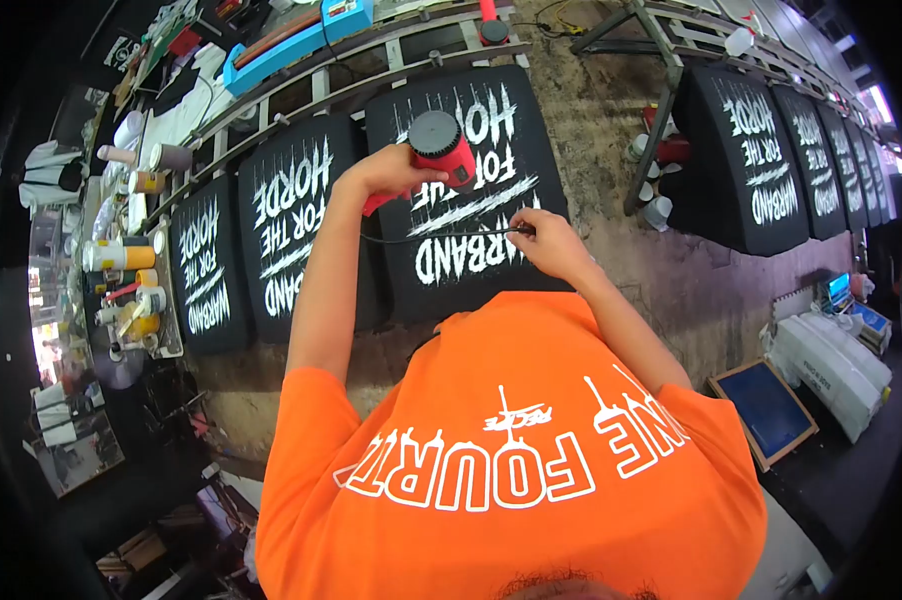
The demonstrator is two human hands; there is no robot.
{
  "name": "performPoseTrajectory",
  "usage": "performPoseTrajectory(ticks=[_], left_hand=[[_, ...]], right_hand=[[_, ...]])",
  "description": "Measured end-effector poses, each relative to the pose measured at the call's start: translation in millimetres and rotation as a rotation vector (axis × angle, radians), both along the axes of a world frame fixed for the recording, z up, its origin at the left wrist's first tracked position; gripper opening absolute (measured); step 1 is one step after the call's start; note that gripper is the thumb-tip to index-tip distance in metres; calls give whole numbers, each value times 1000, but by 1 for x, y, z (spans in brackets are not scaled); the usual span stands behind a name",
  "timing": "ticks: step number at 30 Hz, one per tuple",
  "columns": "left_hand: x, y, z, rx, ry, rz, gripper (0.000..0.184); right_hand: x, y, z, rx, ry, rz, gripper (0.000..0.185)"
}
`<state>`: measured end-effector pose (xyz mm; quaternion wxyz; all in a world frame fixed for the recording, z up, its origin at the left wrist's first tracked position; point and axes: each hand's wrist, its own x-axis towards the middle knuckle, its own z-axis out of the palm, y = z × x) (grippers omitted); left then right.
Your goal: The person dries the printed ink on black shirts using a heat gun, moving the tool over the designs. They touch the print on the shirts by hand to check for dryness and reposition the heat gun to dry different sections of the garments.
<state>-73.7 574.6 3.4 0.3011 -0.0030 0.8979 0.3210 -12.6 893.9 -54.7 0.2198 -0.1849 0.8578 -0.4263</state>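
Gripping a red tool [457,160] with a round black end, likely a blower, in the left hand [386,172], with fingers wrapped about its body, above the far left part of a black printed shirt [421,295]. Pinching a black cord [411,241] in the right hand [551,243], between thumb and fingers, over the near right part of the same shirt. Apparently at a step of handling the tool and its cord over the print; calling, by judgement, for a steady grip and for slack lifted clear of the white lettering. To the left, on a crowded side table, among a grey tub [171,157], a yellow tub [121,258] and other containers. Rightward from there, along a metal frame [319,82], past the leftmost shirt [216,335] and the middle shirt [261,160], both black with white lettering, up to the one beneath both hands. Beyond the frame's far edge, near a blue box [246,75]. Below, in an orange shirt [511,350] with white letters. Farther right, across a worn, stained floor [611,150], beside a second metal frame [665,105] with more black shirts [741,235]. At lower right, by a wood-edged screen [761,400] and a white wrapped bundle [821,365].
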Motion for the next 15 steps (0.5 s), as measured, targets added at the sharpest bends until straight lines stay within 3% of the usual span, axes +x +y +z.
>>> performPoseTrajectory(ticks=[15], left_hand=[[49,-55,9,-66,-56,167,61]], right_hand=[[5,-43,9,-31,-3,211,28]])
